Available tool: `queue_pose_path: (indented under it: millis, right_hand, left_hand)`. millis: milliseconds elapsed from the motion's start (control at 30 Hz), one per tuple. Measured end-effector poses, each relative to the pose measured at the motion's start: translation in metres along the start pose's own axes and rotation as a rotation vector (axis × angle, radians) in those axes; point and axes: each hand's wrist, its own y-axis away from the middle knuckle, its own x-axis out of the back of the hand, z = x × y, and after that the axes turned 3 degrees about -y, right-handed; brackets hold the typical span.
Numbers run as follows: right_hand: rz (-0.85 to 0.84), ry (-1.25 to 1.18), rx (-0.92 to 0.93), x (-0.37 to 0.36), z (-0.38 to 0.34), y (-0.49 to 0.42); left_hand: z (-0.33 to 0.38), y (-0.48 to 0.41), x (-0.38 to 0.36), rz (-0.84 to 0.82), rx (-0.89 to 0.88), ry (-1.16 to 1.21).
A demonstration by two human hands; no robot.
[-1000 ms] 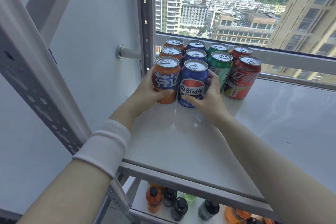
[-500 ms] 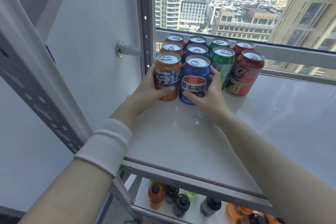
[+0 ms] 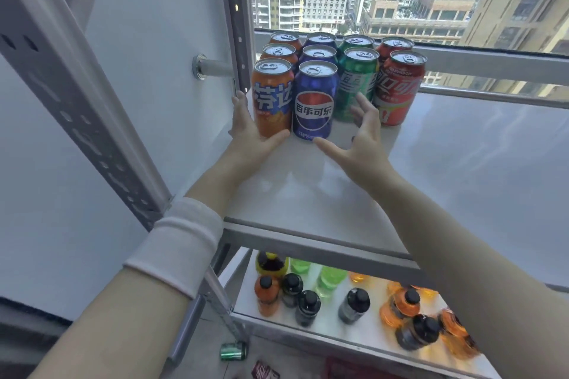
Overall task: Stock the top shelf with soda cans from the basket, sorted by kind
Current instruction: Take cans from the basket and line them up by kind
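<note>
On the white top shelf (image 3: pixel 462 163) soda cans stand in four rows by kind. An orange can (image 3: pixel 271 98) and a blue can (image 3: pixel 314 101) are at the front left, with a green can (image 3: pixel 354 83) and a red can (image 3: pixel 398 89) to their right. More cans of each colour stand behind them. My left hand (image 3: pixel 251 132) is open, its fingers beside the orange can and its thumb under it. To the right of the blue can my right hand (image 3: pixel 358 141) is open and clear of the cans. No basket is in view.
A grey perforated upright (image 3: pixel 70 95) runs along the left, and a black post (image 3: pixel 235 15) stands behind the cans. A lower shelf (image 3: pixel 363 332) holds several bottles. A green can (image 3: pixel 234 351) lies on the floor below. A window is behind the shelf.
Both hands have let go of the front orange and blue cans and opened, and they have drawn back slightly. The camera has tilted downward.
</note>
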Motion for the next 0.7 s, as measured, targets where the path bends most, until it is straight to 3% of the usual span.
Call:
queue_pose_path:
  millis: [233,500,700]
  right_hand:
    - [-0.016,0.209,0.132,0.045,-0.013,0.068]
    - [-0.074,0.36,0.163,0.113,-0.013,0.191]
    - [-0.039,0.531,0.196,0.15,0.0,0.278]
  left_hand:
    - [0.027,0.072,-0.012,0.007,-0.068,-0.213]
    - [0.049,0.193,-0.057,-0.001,-0.205,-0.459]
    - [0.053,0.271,-0.089,0.034,-0.501,-0.48]
